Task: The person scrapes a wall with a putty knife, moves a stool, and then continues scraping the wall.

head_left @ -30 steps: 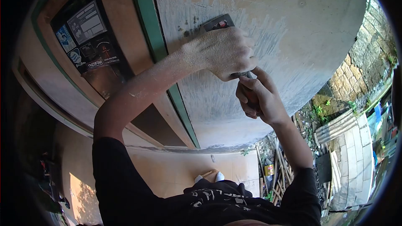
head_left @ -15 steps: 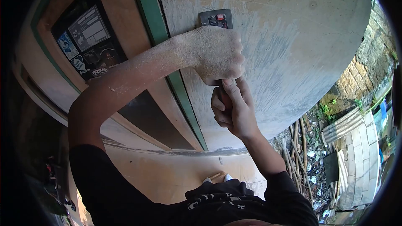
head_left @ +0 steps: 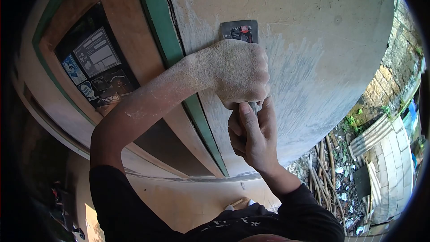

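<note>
A scraper with a wide flat metal blade (head_left: 227, 30) and a red mark on it lies against the scratched wall (head_left: 295, 67). My left hand (head_left: 239, 69), coated in pale dust, is closed in a fist over the scraper just below the blade. Right beneath it, my right hand (head_left: 256, 136) wraps around the lower end of the handle, thumb pointing up along it. Most of the handle is hidden by my fingers. Grey-white scrape streaks cover the plaster around and right of the hands.
A green frame edge (head_left: 197, 107) runs beside the wall at left, next to a wooden panel with stickers (head_left: 96, 49). Below is the tiled floor (head_left: 179, 192), with my foot on it. Sticks (head_left: 320, 175), rubble and corrugated sheeting (head_left: 369, 136) lie at right.
The whole view has shifted, so the wall and frame appear lower. Relative to the wall, the scraper and both hands have moved slightly up and right. The grip is unchanged.
</note>
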{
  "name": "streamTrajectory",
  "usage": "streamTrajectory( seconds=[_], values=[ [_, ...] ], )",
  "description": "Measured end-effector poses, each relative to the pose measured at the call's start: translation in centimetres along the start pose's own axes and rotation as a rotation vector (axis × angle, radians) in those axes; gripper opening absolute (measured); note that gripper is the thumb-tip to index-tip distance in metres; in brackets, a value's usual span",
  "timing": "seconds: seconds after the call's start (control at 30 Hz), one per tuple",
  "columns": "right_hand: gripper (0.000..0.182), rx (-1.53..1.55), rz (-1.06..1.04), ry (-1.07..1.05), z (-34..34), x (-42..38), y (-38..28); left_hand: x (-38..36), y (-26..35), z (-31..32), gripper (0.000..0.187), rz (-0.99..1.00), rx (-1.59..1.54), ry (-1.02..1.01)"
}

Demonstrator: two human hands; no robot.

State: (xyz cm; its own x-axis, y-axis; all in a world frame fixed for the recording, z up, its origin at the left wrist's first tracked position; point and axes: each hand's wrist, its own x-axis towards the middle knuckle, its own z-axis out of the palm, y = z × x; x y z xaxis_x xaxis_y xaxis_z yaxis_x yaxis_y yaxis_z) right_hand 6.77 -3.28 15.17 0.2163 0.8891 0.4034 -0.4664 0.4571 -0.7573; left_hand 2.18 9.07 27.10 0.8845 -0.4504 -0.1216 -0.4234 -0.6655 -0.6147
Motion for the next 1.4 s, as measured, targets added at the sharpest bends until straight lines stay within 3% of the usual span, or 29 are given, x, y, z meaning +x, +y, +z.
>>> streamTrajectory(
  seconds=[0.17, 0.27, 0.37, 0.43, 0.57, 0.63, 0.7, 0.73, 0.8, 0.83, 0.9, 0.97, 1.03, 1.1, 1.17, 1.23, 1.3, 1.37, 1.4],
  values=[
    [0.028, -0.006, 0.026, 0.025, -0.4, -1.2, 0.6, 0.4, 0.9, 0.8, 0.019, 0.027, -0.071, -0.008],
    [0.029, -0.001, 0.037, 0.017, -0.8, -0.1, 0.0, 0.8, 0.0, -0.4, 0.017, -0.033, 0.039, -0.186],
    [0.032, -0.013, 0.023, 0.023, -0.7, -0.9, -0.5, 0.6, 0.8, 0.1, 0.017, -0.071, -0.057, -0.054],
    [0.022, 0.006, 0.120, 0.021, -0.8, -2.1, -0.7, 0.9, 1.6, 1.1, 0.017, -0.055, -0.051, -0.067],
    [0.022, -0.093, 0.099, -0.023, -2.1, -0.2, -1.5, 1.2, 0.9, 0.1, 0.018, -0.121, 0.000, -0.170],
    [0.027, -0.306, 0.052, -0.004, -3.2, 0.8, -2.4, 1.3, 0.4, 0.2, 0.018, -0.146, 0.010, -0.126],
    [0.029, -0.376, -0.015, -0.049, -5.5, 1.7, -1.7, 1.4, 0.5, 1.3, 0.017, -0.179, 0.060, 0.058],
    [0.029, -0.378, -0.011, -0.015, -6.9, 1.3, -1.2, 1.8, 1.0, 1.5, 0.016, -0.183, 0.026, 0.022],
    [0.035, -0.765, -0.117, -0.106, -10.0, -0.2, -0.4, 2.3, 3.5, 2.9, 0.015, -0.157, 0.015, 0.085],
    [0.035, -0.771, -0.122, -0.072, -11.5, -1.3, -0.6, 2.3, 4.9, 3.6, 0.014, -0.169, 0.027, 0.136],
    [0.038, -1.201, -0.111, -0.232, -14.9, -4.7, -0.9, 1.4, 7.9, 4.4, 0.014, -0.226, -0.039, -0.189],
    [0.031, -1.311, -0.012, -0.253, -19.0, -8.5, -0.1, -0.2, 11.1, 6.6, 0.011, -0.365, -0.226, -0.149],
    [0.021, -1.389, -0.057, -0.088, -25.3, -13.4, 4.2, -2.0, 13.9, 9.9, 0.009, -0.534, -0.557, 0.084],
    [0.022, -1.387, 0.306, 0.088, -29.5, -19.0, 5.8, -2.8, 17.8, 12.5, 0.018, -0.884, -0.913, 0.152],
    [0.028, -1.504, 0.491, 0.182, -34.8, -26.1, 9.7, -3.6, 22.6, 16.3, 0.022, -1.166, -1.156, 0.117],
    [0.037, -1.543, 0.726, 0.205, -38.0, -33.1, 12.9, -4.2, 28.9, 21.7, 0.028, -1.376, -1.161, -0.029],
    [0.040, -1.471, 0.932, 0.245, -39.4, -39.1, 15.1, -3.8, 36.0, 26.5, 0.037, -1.506, -1.169, 0.029],
    [0.047, -1.376, 1.106, 0.326, -41.5, -45.3, 17.8, -4.0, 44.1, 30.8, 0.041, -1.539, -0.953, -0.185],
    [0.050, -1.377, 1.186, 0.348, -43.4, -49.2, 19.8, -4.5, 48.8, 32.6, 0.042, -1.589, -0.986, -0.279]
  ],
)
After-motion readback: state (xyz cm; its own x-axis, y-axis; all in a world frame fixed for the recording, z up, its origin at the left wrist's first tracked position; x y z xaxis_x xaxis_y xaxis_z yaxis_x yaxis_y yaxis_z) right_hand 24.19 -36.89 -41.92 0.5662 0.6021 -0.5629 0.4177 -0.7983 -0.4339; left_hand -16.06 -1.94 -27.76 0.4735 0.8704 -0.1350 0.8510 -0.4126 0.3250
